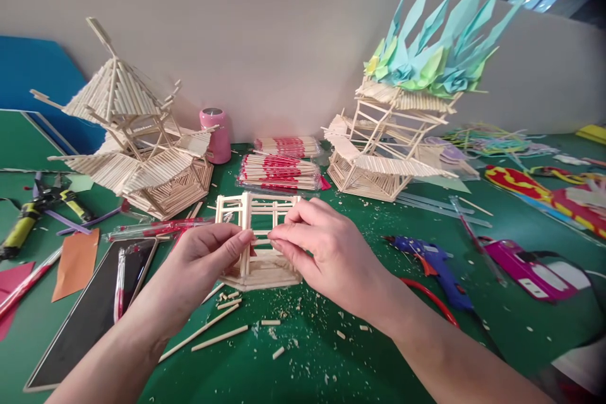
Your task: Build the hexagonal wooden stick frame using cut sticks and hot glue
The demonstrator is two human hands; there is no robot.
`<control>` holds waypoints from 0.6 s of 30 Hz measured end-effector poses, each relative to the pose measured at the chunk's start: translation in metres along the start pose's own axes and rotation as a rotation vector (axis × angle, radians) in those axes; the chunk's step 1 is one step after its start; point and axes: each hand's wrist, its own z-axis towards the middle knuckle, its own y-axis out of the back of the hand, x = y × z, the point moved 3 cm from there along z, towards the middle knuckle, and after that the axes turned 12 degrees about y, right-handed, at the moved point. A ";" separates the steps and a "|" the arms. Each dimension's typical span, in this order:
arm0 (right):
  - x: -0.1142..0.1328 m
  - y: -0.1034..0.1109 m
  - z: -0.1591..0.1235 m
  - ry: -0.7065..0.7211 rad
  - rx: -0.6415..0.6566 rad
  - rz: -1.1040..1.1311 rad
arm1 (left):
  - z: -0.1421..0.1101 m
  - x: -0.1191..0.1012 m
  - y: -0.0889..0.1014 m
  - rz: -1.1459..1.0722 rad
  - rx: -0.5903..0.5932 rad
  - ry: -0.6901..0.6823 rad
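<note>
A small pavilion-like frame of pale wooden sticks [274, 274] stands on the green table in front of me. My left hand [213, 252] is closed, its thumb and forefinger pinching at a front post of the frame. From the other side my right hand [324, 243] pinches a short wooden stick [261, 242], which lies crosswise between two posts. The stick's right end is hidden by my fingers. Cut stick pieces [220, 338] and sawdust-like crumbs lie in front of the frame.
Larger stick pavilions stand behind, one at left [142, 158] and one topped with folded paper [398, 164]. Stick packs [279, 172] and a pink canister [218, 136] sit between them. A blue glue gun [438, 265] lies right; pliers [28, 221] and a dark tablet-like panel [89, 322] lie left.
</note>
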 end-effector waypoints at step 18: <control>-0.003 -0.006 0.000 -0.061 -0.018 0.048 | 0.008 -0.001 0.000 0.019 0.006 0.024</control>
